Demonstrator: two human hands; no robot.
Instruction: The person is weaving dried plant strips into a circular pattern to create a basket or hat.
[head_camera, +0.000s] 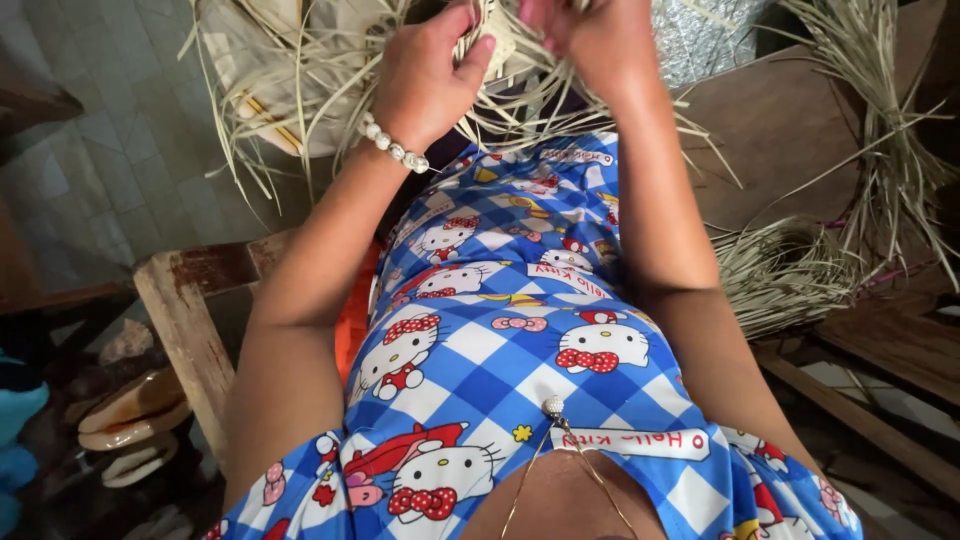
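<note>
A home weaving spot: dried straw bundles (880, 110) far right, tiled floor (110, 150) left, sandals (135, 405) near left.

No packages, labels, signs or screens appear anywhere around the long brown wooden bench (790, 130), which runs across the upper right of the view.

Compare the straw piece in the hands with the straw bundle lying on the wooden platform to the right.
The woven straw piece is held up between the left hand and right hand, its strips partly interlaced with loose ends fanning out. The coiled straw bundle lies untouched on the wooden platform, its strands gathered side by side, not woven. Both are the same pale, dry, strip-like fibre.
</note>
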